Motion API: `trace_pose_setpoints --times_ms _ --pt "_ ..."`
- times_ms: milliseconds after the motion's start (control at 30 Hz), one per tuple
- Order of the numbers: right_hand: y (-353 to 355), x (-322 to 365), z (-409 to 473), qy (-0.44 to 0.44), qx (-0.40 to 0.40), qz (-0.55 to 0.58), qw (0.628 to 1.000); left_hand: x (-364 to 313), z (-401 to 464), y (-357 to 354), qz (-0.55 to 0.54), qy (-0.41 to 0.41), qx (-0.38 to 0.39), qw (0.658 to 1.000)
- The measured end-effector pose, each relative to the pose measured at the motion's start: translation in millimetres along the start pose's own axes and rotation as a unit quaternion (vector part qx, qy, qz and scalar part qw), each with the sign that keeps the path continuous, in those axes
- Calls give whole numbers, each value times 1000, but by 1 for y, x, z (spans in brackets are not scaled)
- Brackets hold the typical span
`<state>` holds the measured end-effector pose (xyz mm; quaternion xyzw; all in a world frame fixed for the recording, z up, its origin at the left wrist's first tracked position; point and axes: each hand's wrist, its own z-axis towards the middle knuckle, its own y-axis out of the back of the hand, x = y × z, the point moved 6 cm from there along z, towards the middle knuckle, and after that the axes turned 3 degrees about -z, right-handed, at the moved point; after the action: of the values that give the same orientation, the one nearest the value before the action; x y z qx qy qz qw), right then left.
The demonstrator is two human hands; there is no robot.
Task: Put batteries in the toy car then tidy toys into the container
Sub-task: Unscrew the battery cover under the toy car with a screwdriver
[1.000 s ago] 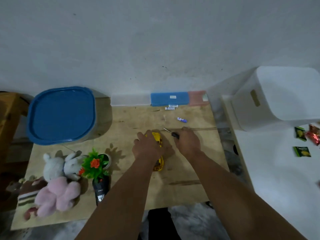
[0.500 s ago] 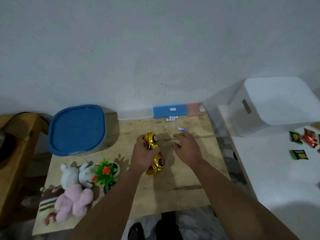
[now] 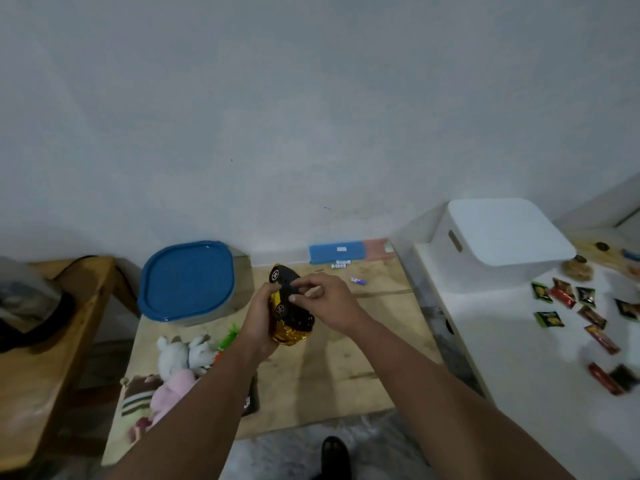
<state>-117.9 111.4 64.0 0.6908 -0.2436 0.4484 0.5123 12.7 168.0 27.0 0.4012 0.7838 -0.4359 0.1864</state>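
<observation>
Above table centre, your left hand (image 3: 259, 315) grips the upturned toy car (image 3: 289, 306); right hand (image 3: 325, 299) pinches at its underside. A slip drops it toward 6 o'clock.

The scene is dim and evenly lit, with a cool grey cast on the wall (image 3: 311, 98). Soft shadows fall left of the white box (image 3: 502, 237) and behind the blue-lidded container (image 3: 188, 280). Wide-angle distortion bends the edges. The near left plush toys (image 3: 173, 375) and right snack packets (image 3: 595, 327) are smeared by blur.
</observation>
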Motion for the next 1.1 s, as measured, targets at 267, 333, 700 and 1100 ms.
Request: trace_pose_setpoints --times_ms 267,333,700,1100 --pt "-6 44 -16 20 34 -48 998 -23 -36 18 134 -25 17 991" --pt "-8 53 -18 20 41 -62 997 -28 -41 20 178 -49 7 983" --pt "-12 73 -30 -14 128 -111 985 -40 -64 13 328 -142 24 934" --pt "18 60 -20 -57 178 -103 977 -36 -41 -14 352 -127 58 926"
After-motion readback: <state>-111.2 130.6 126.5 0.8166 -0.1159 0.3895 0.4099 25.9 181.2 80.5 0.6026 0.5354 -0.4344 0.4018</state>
